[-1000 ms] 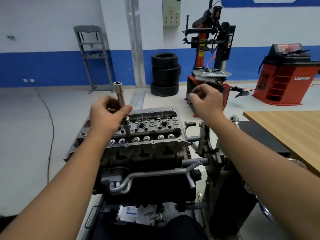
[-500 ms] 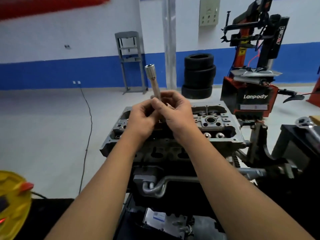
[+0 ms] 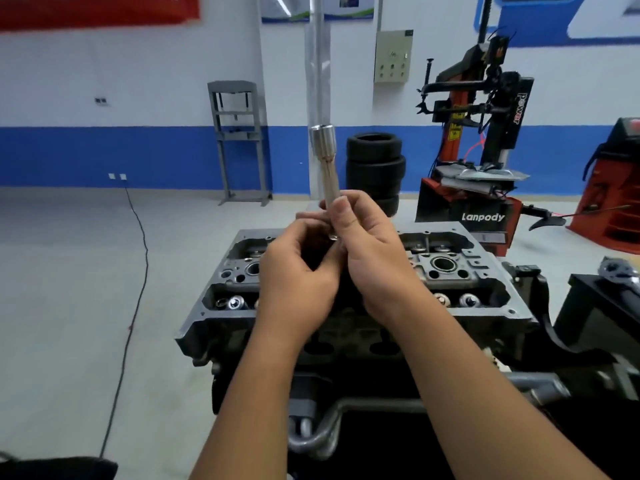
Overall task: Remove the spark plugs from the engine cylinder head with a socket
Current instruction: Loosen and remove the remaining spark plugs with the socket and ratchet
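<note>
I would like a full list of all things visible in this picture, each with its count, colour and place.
socket: one, silver, upright above the cylinder head
cylinder head: one, grey, centre, under the hands
tyres: one stack, black, by the back wall
tyre changer: one, red and black, right rear
press frame: one, grey, against the blue wall stripe
cable: one, black, on the floor, left
left hand: one, under the socket's lower end; grip hidden
right hand: one, grips the socket

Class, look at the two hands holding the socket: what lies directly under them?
The cylinder head lies under the left hand and right hand gripping the socket. Its middle is covered by them.
</note>
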Demonstrator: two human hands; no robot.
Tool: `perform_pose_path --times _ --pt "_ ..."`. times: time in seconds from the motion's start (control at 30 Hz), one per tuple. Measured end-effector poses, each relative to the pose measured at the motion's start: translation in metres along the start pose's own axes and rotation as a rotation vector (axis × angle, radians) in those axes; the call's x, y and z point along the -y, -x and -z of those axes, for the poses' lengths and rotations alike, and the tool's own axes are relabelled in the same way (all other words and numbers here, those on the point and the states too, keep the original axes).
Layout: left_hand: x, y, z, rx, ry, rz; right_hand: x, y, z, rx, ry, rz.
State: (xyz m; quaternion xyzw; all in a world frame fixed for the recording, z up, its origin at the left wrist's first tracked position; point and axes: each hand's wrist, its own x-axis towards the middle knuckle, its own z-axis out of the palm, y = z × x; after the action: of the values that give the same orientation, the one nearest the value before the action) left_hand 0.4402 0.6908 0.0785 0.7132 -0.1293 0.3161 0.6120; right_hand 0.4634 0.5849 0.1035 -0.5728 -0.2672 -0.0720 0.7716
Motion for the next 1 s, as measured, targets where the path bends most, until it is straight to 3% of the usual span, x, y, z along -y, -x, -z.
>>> perform_pose_path --times 0.07,0.4,0.5,0.67,0.87,0.93,1.0 --pt "0.002 0.0 0.0 -0.05 -0.024 0.0 0.0 0.001 0.0 0.001 0.027 0.005" --pt "-0.003 -0.001 -0.005 -0.002 -0.101 0.038 0.002 0.001 0.006 0.003 0.082 -0.009" --pt "-0.003 0.0 -0.007 -0.019 -0.137 0.02 0.0 -0.001 0.004 -0.062 0.12 0.001" --pt "-0.003 -0.002 -0.002 0.215 0.088 0.042 0.001 -0.004 0.006 -0.156 0.026 -0.02" --pt "-0.001 0.003 -0.008 -0.13 -0.076 -0.002 -0.002 -0.001 0.011 -0.003 0.043 -0.029" --pt "0.0 0.004 -0.006 -0.118 -0.119 -0.028 -0.004 -0.002 0.012 -0.006 0.045 -0.041" --pt "-0.001 0.003 -0.002 0.023 -0.065 -0.019 -0.005 -0.003 0.012 -0.035 0.026 -0.05"
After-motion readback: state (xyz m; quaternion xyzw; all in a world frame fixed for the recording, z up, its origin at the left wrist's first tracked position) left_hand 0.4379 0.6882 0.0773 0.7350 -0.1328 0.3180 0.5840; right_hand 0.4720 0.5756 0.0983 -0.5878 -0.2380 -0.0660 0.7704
